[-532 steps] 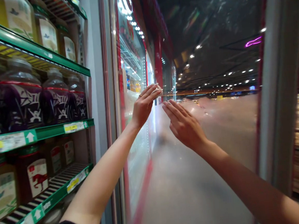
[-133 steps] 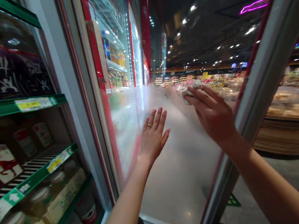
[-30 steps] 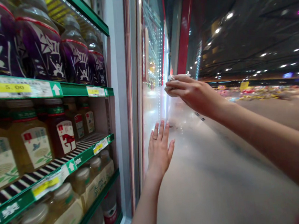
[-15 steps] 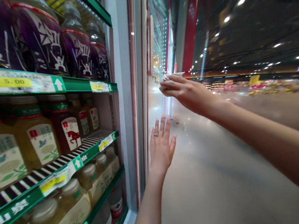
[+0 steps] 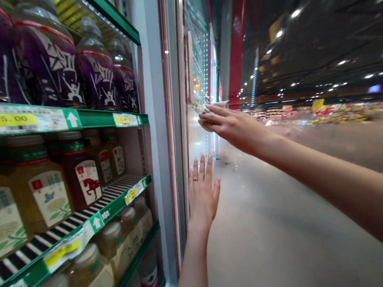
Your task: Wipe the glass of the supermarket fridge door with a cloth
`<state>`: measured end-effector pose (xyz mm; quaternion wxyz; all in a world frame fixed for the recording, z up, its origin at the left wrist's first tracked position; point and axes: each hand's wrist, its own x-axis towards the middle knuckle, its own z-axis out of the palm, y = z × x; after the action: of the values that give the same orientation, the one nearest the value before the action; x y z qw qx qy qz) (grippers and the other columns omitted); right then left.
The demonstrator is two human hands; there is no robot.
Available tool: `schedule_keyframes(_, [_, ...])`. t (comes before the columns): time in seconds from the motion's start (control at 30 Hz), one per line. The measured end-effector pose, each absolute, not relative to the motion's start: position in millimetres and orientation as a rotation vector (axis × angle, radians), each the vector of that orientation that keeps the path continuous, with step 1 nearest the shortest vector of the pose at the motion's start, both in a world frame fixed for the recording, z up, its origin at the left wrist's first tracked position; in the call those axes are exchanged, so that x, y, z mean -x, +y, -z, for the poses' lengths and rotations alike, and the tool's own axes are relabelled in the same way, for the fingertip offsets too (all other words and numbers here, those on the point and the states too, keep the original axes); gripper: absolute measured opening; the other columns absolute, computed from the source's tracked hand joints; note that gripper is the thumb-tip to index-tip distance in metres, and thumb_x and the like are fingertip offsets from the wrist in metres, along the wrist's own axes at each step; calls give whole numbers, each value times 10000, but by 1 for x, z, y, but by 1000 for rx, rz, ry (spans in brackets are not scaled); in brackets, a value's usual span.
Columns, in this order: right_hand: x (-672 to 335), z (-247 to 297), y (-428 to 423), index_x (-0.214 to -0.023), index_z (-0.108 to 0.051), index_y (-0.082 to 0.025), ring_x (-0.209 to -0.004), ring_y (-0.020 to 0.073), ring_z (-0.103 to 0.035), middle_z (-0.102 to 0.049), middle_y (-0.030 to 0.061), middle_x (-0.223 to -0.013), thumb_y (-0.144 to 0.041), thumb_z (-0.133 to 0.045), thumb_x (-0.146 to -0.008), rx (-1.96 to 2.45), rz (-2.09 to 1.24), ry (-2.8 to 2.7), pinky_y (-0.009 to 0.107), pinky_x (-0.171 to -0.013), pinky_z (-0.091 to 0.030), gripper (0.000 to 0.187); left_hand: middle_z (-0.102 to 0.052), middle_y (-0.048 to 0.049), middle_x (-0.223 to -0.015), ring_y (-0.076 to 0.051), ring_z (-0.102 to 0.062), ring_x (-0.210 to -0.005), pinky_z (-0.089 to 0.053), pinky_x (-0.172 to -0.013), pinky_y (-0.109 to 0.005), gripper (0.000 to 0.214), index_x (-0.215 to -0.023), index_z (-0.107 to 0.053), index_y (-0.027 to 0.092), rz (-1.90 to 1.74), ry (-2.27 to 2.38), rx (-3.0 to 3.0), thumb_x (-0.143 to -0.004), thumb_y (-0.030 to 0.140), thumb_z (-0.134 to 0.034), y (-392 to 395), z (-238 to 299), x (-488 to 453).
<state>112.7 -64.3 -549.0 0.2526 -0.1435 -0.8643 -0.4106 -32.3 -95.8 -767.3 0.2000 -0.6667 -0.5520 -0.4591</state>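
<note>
In the middle of the head view stands a glass door [image 5: 194,134], seen nearly edge-on and swung out from the shelves. My left hand [image 5: 202,195] lies with its fingers stretched out against the glass; a ring shows on one finger. Higher up and to the right, my right hand [image 5: 224,122] presses a white wipe [image 5: 220,104], perhaps tissue or cloth, to the door. Its fingers cover most of the wipe, leaving only the upper edge visible.
At left, green-edged shelves [image 5: 109,114] hold purple-labelled bottles [image 5: 47,53] and juice bottles [image 5: 49,190]. A pale upright frame [image 5: 161,141] separates them from the door. Pale floor [image 5: 268,234] stretches to the right, with blurred store displays [image 5: 335,110] far behind.
The view has shifted slightly, so the shelves sit a little lower and further left. Both hands stay at the glass; the right hand keeps the white wipe and appears slightly lower and further left.
</note>
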Motion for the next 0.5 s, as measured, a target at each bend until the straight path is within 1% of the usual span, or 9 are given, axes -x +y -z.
schedule_keyframes(0.1, [-122,545,-64,-1555,-601,-278,-1562,295,-509,-680,60,-1556,-34,-390,-1026,386,1110,-2273,556,-1248,-545,619,-163,-42,-1848,-286,-134,-1711,-326,-1367,-583,860,-1764,22,382,1280,-1536,1865,-1104,268,-519,-96,768,38])
schedule_keyframes(0.17, [-121,537,-60,-1578,-578,-311,-1567,310,-504,-665,50,-1574,-52,-400,-1027,387,1095,-2205,588,-1249,-540,634,-189,-50,-1843,-289,-151,-1708,-325,-1365,-591,850,-1766,-2,377,1285,-1548,1848,-1103,261,-522,-95,768,41])
schedule_keyframes(0.2, [-118,534,-57,-1587,-571,-311,-1575,317,-494,-653,52,-1587,-52,-391,-1027,388,1092,-2185,599,-1258,-530,642,-201,-56,-1840,-292,-156,-1707,-325,-1364,-597,844,-1767,-14,371,1290,-1555,1839,-1103,256,-522,-95,767,42])
schedule_keyframes(0.27, [-107,532,-54,-1586,-574,-284,-1591,319,-474,-636,63,-1605,-37,-361,-1026,386,1107,-2187,594,-1284,-505,648,-214,-66,-1837,-297,-159,-1705,-322,-1362,-605,835,-1769,-35,355,1298,-1569,1829,-1101,250,-525,-94,767,43])
schedule_keyframes(0.33, [-95,537,-53,-1568,-592,-256,-1594,309,-470,-643,73,-1597,-16,-352,-1020,373,1162,-2245,565,-1294,-498,644,-213,-67,-1837,-297,-159,-1706,-321,-1363,-604,829,-1770,-52,347,1301,-1575,1831,-1099,248,-529,-95,766,43])
schedule_keyframes(0.43, [-87,549,-55,-1533,-620,-220,-1578,302,-491,-678,97,-1553,14,-380,-994,332,1255,-2347,536,-1244,-552,635,-206,-55,-1838,-281,-158,-1709,-317,-1370,-581,801,-1770,-87,340,1295,-1583,1841,-1100,251,-517,-98,763,44])
schedule_keyframes(0.5, [-87,552,-56,-1514,-631,-202,-1565,304,-505,-691,111,-1533,15,-380,-993,324,1271,-2358,528,-1195,-589,618,-212,-46,-1836,-274,-151,-1711,-310,-1377,-565,762,-1768,-139,323,1278,-1607,1854,-1102,256,-503,-101,762,45])
